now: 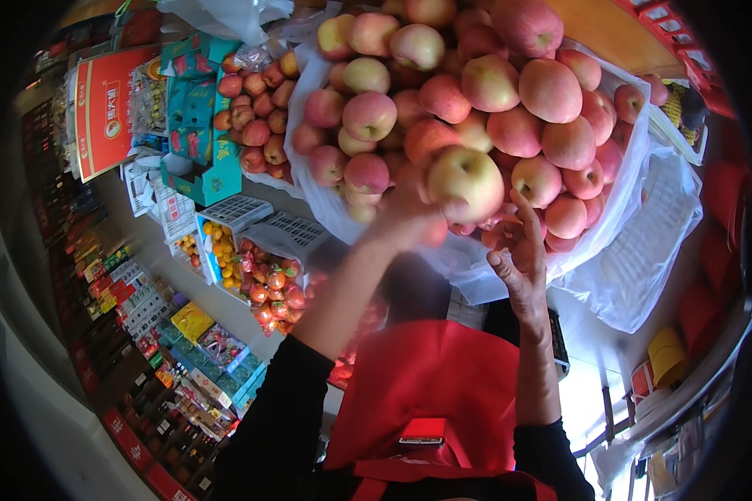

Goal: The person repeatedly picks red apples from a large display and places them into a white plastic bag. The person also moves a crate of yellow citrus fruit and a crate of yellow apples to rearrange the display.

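A large pile of red and yellow-green apples (516, 131) lies on white plastic sheeting (620, 206) in front of me. My left hand (413, 200), partly blurred, holds a yellow-green apple (465, 181) above the near side of the pile; the fingers are largely hidden behind the fruit. To its right, my right hand (522, 257) is raised with fingers apart, holding nothing. Its index fingertip is close to a pink and yellow apple (536, 180); whether they touch I cannot tell. I wear a red apron (426, 388).
Smaller red apples (257, 119) lie left of the pile, beside a green carton (210, 175). Below them are oranges (225, 257) in a crate and wrapped fruit (272, 282). A red plastic basket (683, 47) is at upper right. Packaged goods (216, 344) fill the lower left.
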A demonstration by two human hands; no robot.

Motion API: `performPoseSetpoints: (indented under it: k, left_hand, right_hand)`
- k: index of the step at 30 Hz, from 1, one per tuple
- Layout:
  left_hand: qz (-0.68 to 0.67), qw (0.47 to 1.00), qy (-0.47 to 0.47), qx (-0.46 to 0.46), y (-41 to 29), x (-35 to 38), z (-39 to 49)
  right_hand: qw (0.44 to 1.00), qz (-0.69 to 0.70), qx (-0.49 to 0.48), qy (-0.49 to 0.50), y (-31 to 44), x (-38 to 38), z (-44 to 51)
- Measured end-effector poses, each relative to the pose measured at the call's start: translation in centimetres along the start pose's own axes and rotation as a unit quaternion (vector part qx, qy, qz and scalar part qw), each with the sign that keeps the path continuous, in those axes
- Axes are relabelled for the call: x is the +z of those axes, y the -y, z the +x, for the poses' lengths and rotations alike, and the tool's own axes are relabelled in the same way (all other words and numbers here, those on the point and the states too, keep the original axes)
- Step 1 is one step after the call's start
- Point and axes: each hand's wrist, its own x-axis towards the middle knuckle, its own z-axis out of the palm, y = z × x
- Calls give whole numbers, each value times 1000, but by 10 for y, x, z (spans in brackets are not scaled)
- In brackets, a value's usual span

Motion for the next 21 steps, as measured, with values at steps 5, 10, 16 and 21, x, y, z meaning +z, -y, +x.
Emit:
performPoseSetpoints:
  k: [5, 10, 16, 21]
  left_hand:
    - [-57, 974, -207, 72, -40, -121, 58]
    - [100, 920, -373, -70, -69, -222, 124]
    - [183, 929, -322, 26, -51, -254, 155]
    - [357, 875, -328, -6, -53, -252, 154]
  right_hand:
    - [996, 17, 20, -80, -24, -18, -20]
    - [988, -56, 66, -128, -51, -51, -55]
    - [975, -53, 99, -194, -78, -90, -92]
    - [966, -63, 94, -231, -82, -117, -104]
